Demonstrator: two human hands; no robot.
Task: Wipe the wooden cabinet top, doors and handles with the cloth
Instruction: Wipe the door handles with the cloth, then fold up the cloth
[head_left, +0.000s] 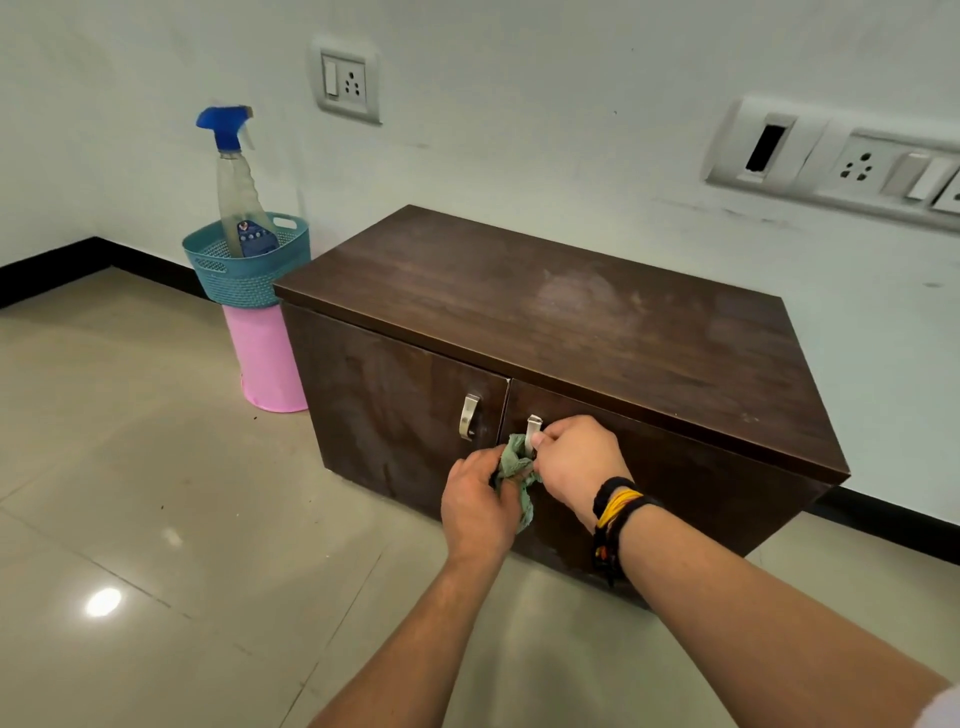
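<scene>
Both hands are down at the front of the dark wooden cabinet (561, 322), close together at the right door's metal handle (533, 431): the left hand (480, 506) is closed around a bunched green cloth (514, 470) pressed against the lower part of that handle, and the right hand (576, 462) pinches the handle just above it. The left door's handle (469, 415) is bare, and the 2 doors are shut. Beside the cabinet, a spray bottle (239, 192) stands in a teal basket (249, 270) on top of a pink bin (267, 358).
</scene>
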